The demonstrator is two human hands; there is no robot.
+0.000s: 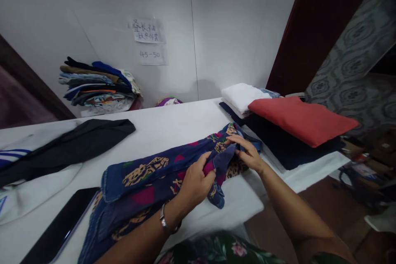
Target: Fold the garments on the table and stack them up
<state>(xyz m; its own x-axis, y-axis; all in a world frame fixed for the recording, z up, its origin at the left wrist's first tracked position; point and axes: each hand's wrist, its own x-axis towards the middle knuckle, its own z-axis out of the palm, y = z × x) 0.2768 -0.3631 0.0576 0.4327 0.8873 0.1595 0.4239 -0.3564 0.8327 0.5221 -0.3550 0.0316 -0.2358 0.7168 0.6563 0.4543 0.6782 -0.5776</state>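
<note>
A dark blue garment [145, 173] with leopard-like patches and magenta shapes, apparently a shirt, lies lengthwise across the white table, one long part folded over another. Its pointed collar-like flap [224, 159] stands up at the right end. My left hand [198, 179], with a metal band on the wrist, is closed around the near edge of this flap. Across from it, my right hand [247, 152] pinches the garment's far right end, fingers bent over the cloth. What lies under its fingertips is partly hidden.
A dark phone-like slab [62, 225] lies near left, beside black and white clothing [68, 148]. On the right are a red folded garment [303, 117], white folded cloth [243, 95] and dark cloth [278, 144]. A clothes pile [99, 86] stands behind the table, below paper signs [150, 31].
</note>
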